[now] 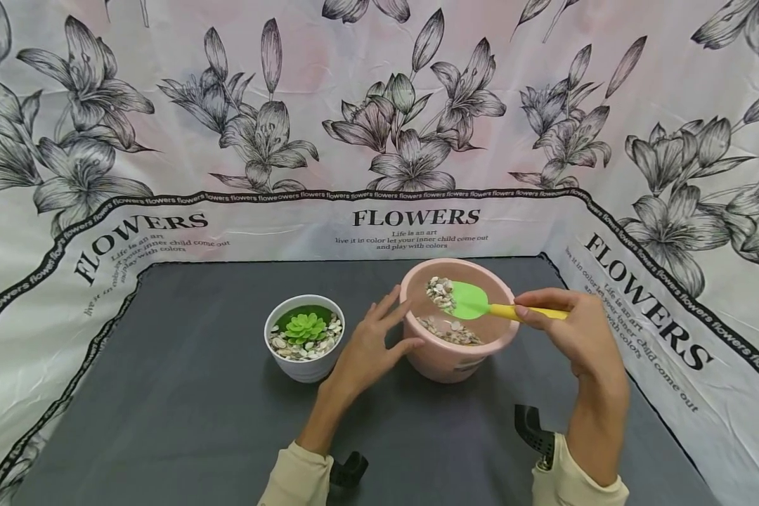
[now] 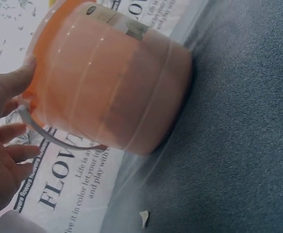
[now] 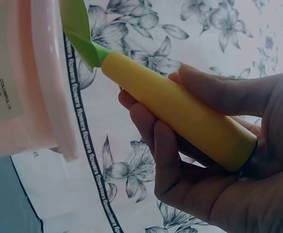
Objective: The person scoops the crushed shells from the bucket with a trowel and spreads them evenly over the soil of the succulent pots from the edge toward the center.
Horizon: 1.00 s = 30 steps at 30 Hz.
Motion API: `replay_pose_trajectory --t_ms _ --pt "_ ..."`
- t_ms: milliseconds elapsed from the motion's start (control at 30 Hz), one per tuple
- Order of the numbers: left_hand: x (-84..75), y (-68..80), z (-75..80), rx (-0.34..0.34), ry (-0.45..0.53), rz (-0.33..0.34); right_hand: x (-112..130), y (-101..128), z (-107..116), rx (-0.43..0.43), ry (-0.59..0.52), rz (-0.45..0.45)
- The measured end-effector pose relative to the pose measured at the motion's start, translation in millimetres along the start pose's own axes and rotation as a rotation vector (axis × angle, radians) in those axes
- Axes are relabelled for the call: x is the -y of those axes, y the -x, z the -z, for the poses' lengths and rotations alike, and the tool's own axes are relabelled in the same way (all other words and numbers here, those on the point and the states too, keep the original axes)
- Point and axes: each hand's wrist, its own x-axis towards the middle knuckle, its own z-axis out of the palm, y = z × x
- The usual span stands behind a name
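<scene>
Right hand (image 1: 575, 330) holds a scoop (image 1: 481, 303) by its yellow handle: thumb on top, fingers curled underneath, clear in the right wrist view (image 3: 175, 104). Forearm comes up from the near right edge of the bench (image 1: 196, 393), wrist bent inward so the scoop points left over the pink bucket (image 1: 457, 351).

Green scoop blade sits above the bucket's mouth, roughly level, with a load of small pebbles (image 1: 441, 294) on its far end. More pebbles lie in the bottom of the bucket.

Left hand (image 1: 370, 344) is released, fingers straight and spread, grasping nothing. Fingertips rest at the bucket's left wall; the left wrist view shows the thumb touching the wall near the rim (image 2: 20, 80) and the bucket's white wire handle (image 2: 49, 136) hanging just by the fingers. Left forearm angles in from the near centre edge.

Bucket stands upright on the dark grey bench, right of centre. White bowl (image 1: 304, 344) with a green succulent (image 1: 304, 327) ringed by pebbles stands just left of the left hand, apart from the bucket.

One stray pebble chip (image 2: 144, 217) lies on the bench near the bucket. Floral "FLOWERS" cloth (image 1: 379, 140) walls in the bench on three sides.
</scene>
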Motion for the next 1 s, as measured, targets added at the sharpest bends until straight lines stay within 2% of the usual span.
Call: replay_pose_trajectory --t_ms 167,367,567,800,1000 --pt "-0.4 1.7 5.7 -0.001 -0.002 0.02 2 1 0 -0.022 -0.025 0.053" --pt "-0.6 6.3 15.3 -0.073 -0.028 0.063 7 0 -4 -0.049 -0.093 0.091" --pt "-0.7 10.1 27.8 -0.117 -0.03 0.054 11 -1 -9 -0.049 -0.117 0.113" --pt "0.0 19.5 40.0 -0.154 -0.03 0.098 18 -4 -22 -0.013 -0.173 0.141" --pt "4.2 28.4 48.5 -0.182 -0.056 0.11 24 -5 -31 0.02 -0.238 0.142"
